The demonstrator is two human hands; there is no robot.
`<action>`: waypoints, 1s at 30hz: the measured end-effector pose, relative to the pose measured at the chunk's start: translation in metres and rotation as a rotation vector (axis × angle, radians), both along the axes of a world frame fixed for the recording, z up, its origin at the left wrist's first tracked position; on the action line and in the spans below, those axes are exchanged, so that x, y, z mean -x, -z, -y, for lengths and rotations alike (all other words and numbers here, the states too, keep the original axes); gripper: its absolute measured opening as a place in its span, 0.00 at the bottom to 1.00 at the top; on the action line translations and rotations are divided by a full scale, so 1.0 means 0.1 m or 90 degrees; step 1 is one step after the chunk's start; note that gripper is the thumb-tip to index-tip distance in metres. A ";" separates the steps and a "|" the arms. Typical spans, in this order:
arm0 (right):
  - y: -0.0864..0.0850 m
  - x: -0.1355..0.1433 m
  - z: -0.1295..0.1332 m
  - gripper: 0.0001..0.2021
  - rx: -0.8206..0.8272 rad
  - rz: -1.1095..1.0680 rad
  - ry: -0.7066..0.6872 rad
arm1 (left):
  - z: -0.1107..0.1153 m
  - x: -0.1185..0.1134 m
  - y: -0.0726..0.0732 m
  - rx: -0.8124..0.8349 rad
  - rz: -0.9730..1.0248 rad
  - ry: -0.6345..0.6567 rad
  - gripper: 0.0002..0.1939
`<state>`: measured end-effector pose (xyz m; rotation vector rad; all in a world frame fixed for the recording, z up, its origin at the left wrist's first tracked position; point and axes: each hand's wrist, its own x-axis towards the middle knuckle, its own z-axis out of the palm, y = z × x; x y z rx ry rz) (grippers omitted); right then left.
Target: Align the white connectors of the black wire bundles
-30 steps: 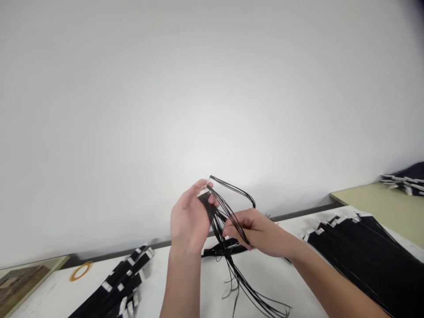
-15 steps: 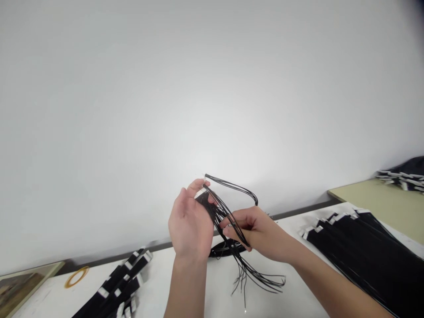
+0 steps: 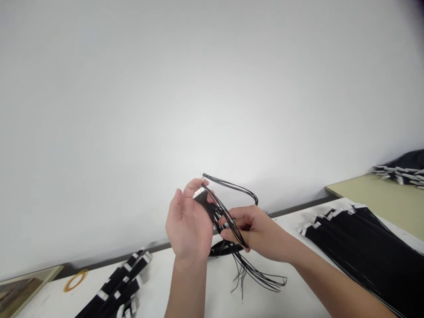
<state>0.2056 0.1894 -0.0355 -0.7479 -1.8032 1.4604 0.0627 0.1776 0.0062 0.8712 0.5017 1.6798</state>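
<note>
A black wire harness (image 3: 217, 212) with a white connector (image 3: 199, 193) at its upper end is held between both hands above the table. My left hand (image 3: 191, 221) is palm up, its fingers curled around the connector end. Thin wires loop from small white ends by its fingertips, one bundle arching out to the right. My right hand (image 3: 251, 232) pinches the wires below the connector, with a looped bundle passing over its fingers. Loose wire tails (image 3: 261, 277) hang beneath it, their ends fanned out. Behind the hands, a coil of black wire (image 3: 220, 248) lies on the table.
Black cables with white connectors (image 3: 122, 282) lie at the lower left, near a yellow ring (image 3: 75, 281). A broad stack of similar cables (image 3: 361, 251) covers the right side. Another pile (image 3: 402, 174) sits on a pale green board (image 3: 357, 191). A white wall (image 3: 212, 88) rises behind.
My left hand and the connector have shifted very slightly left, and the connector's white face shows more fully. My right hand keeps nearly the same place on the wires.
</note>
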 end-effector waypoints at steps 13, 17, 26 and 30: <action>0.02 -0.02 -0.04 0.11 0.022 0.049 -0.067 | 0.00 -0.16 0.03 -0.009 -0.018 -0.019 0.20; -0.01 -0.06 -0.09 0.12 0.047 0.001 -0.121 | -0.01 -0.15 -0.01 0.012 -0.062 0.006 0.17; -0.12 -0.27 -0.18 0.17 0.177 -0.131 -0.141 | -0.08 -0.02 -0.01 0.017 -0.166 0.026 0.14; -0.10 -0.27 -0.21 0.12 0.250 -0.207 -0.152 | -0.09 0.01 0.01 0.049 -0.238 0.040 0.25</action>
